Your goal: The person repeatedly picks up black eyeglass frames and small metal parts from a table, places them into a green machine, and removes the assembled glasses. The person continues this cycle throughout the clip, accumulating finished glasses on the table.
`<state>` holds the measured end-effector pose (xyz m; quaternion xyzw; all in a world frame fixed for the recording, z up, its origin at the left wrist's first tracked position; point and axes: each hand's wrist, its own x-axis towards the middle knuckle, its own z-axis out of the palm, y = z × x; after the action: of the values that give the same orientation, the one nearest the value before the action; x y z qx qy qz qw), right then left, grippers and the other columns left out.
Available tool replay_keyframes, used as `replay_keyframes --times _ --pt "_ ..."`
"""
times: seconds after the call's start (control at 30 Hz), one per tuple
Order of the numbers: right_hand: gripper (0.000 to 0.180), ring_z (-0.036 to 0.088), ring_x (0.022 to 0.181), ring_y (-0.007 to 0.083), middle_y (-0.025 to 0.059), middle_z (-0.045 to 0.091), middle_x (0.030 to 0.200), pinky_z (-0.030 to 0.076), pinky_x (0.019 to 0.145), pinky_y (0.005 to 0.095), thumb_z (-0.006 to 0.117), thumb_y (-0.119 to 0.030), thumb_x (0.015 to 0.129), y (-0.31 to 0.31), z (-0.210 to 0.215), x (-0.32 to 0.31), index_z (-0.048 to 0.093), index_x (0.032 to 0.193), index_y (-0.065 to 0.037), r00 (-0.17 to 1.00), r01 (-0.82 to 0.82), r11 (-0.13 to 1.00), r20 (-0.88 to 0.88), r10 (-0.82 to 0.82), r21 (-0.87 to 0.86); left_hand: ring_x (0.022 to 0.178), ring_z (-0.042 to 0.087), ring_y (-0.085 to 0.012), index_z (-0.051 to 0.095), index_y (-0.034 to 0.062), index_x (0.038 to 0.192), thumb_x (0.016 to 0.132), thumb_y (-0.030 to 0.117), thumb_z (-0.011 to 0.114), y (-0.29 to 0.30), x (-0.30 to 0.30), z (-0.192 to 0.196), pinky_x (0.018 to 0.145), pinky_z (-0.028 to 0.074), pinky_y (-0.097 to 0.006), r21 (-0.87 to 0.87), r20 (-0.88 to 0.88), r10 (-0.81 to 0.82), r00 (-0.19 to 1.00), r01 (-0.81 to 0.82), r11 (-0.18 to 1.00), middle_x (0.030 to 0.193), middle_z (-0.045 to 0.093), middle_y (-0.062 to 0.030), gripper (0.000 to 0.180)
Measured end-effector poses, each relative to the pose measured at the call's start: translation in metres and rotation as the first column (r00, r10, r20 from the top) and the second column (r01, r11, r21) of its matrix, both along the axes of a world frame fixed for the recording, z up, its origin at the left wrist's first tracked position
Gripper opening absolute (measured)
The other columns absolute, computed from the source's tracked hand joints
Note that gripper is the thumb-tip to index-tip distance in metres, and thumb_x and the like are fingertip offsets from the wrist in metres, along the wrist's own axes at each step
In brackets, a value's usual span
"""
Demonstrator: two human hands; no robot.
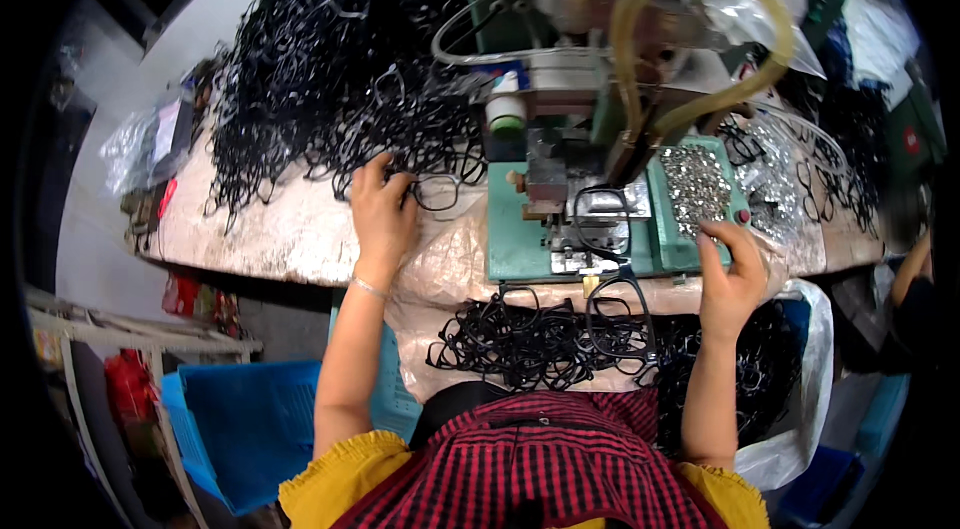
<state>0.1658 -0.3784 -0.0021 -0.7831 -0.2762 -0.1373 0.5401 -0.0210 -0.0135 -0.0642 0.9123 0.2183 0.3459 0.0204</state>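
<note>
Left to right: my left hand (383, 216), fingers curled, at a spectacle frame (457, 193) on the table (270, 247), probably light, springy, best taken by its bridge; right hand (735, 277), thumb near forefinger, beside metal pieces (695, 184). Whether either grips, I cannot tell.

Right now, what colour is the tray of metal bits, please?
The tray is green, clearest in the head view.

Short sleeves (345, 474): yellow, frill-edged. Apron (540, 464): red-and-black check. Left hand (383, 214): bare, with thin bracelet (368, 287). Right hand (735, 279): bare.
</note>
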Motion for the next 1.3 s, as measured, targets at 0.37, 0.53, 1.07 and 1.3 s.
replay_keyframes --times 0.37,0.53,1.07,1.3 --pt "0.042 0.061 0.085 0.0097 0.0053 0.066 0.085 0.047 0.082 0.0240 0.069 0.002 0.079 0.091 0.024 -0.002 0.055 0.119 0.005 0.897 -0.189 0.859 -0.272 0.348 0.476 0.060 0.059 -0.0151 0.052 0.0060 0.097 0.103 0.023 0.049 -0.071 -0.002 0.027 0.051 0.045 -0.024 -0.845 0.528 0.130 0.839 0.505 0.174 0.077 0.064 -0.0110 0.018" --pt "0.052 0.060 0.089 0.0095 0.0057 0.067 0.089 0.046 0.087 0.0234 0.069 0.002 0.080 0.088 0.039 -0.006 0.048 0.128 0.005 0.812 -0.283 0.799 -0.311 0.494 0.530 0.061 0.060 -0.0224 0.044 0.0033 0.102 0.104 0.023 0.033 -0.122 0.034 0.149 0.053 0.052 -0.030 -0.342 0.822 -0.256 0.509 0.800 0.493 0.078 0.064 -0.0220 0.023" --pt "0.015 0.048 0.128 0.0386 0.0174 0.062 0.125 0.041 0.101 0.0508 0.072 -0.013 0.077 0.021 -0.038 0.068 0.070 0.090 -0.006 0.941 0.284 0.848 0.298 -0.157 -0.449 0.051 0.063 -0.0203 0.051 0.0070 0.095 0.103 0.026 0.043 -0.177 0.060 0.118 0.041 0.046 -0.024 -0.637 0.501 -0.325 0.802 0.087 -0.766 0.078 0.068 -0.0287 0.022" --pt "0.014 0.065 0.098 0.0260 0.0138 0.069 0.108 0.052 0.084 0.0343 0.071 -0.010 0.081 0.008 -0.061 0.090 0.071 0.093 -0.003 0.991 0.119 0.984 -0.042 -0.125 -0.133 0.054 0.066 -0.0213 0.054 0.0051 0.096 0.103 0.028 0.046 -0.190 0.058 0.116 0.041 0.051 -0.027 -0.553 0.542 -0.148 0.827 0.219 -0.804 0.083 0.069 -0.0295 0.025"
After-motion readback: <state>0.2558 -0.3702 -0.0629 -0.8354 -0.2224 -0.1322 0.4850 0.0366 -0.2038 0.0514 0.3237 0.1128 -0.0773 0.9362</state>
